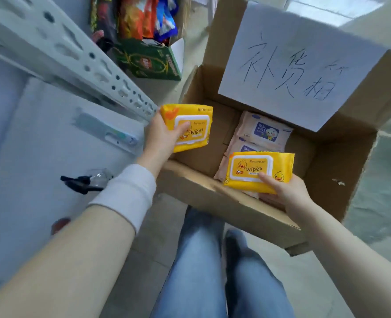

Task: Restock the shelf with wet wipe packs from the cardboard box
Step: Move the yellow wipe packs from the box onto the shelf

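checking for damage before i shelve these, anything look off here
Minor things only. The cardboard box has a small tear in its right wall and a scuffed near rim. A spray bottle seems to lie on its side on the shelf.

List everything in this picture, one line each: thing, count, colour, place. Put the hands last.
yellow wipes packs: 2, yellow, one held in each hand above the box
pale baby wipes packs: at least 3, pale peach, lying inside the box
cardboard box: 1, brown, open on the floor
paper sign: 1, white with handwriting, on the box's far flap
shelf: 1, pale grey metal, left
spray bottle: 1, clear with black trigger, on the shelf
green carton: 1, green, on the floor beyond the shelf
snack bags: several, mixed colours, in the carton
jeans: blue, bottom centre
left hand: grips one yellow pack
right hand: grips the other
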`<action>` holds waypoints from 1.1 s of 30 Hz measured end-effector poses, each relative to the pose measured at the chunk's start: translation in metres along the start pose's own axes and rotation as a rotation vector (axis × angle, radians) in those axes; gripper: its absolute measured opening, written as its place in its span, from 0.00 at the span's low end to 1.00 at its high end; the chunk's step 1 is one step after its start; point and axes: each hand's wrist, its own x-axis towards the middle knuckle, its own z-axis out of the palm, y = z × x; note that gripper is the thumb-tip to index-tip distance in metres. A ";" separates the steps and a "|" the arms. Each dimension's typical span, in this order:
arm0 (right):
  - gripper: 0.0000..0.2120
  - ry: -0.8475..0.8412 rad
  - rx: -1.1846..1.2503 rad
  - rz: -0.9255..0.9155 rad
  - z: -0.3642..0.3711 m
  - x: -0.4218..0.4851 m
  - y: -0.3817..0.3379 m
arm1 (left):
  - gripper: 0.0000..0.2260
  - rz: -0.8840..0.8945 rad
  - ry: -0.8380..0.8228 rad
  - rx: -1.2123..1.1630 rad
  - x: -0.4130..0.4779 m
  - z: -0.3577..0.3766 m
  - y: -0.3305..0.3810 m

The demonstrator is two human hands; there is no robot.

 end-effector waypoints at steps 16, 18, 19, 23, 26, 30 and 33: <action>0.24 -0.832 -0.403 -0.433 0.081 -0.349 -0.060 | 0.09 0.152 0.435 -0.395 -0.368 -0.351 -0.008; 0.26 -0.917 -0.480 -0.495 0.112 -0.389 -0.056 | 0.06 0.149 0.513 -0.446 -0.412 -0.389 -0.032; 0.28 -0.951 -0.504 -0.521 0.128 -0.409 -0.050 | 0.06 0.145 0.565 -0.480 -0.433 -0.408 -0.047; 0.35 -1.073 -0.587 -0.606 0.201 -0.485 -0.004 | 0.08 0.100 0.751 -0.605 -0.521 -0.472 -0.127; 0.38 -1.168 -0.678 -0.629 0.262 -0.542 0.048 | 0.05 0.046 0.849 -0.659 -0.587 -0.510 -0.194; 0.25 -1.268 -0.720 -0.611 0.341 -0.602 0.119 | 0.06 -0.035 0.958 -0.633 -0.650 -0.548 -0.286; 0.24 -1.327 -0.740 -0.559 0.390 -0.633 0.161 | 0.06 -0.110 1.027 -0.666 -0.678 -0.577 -0.345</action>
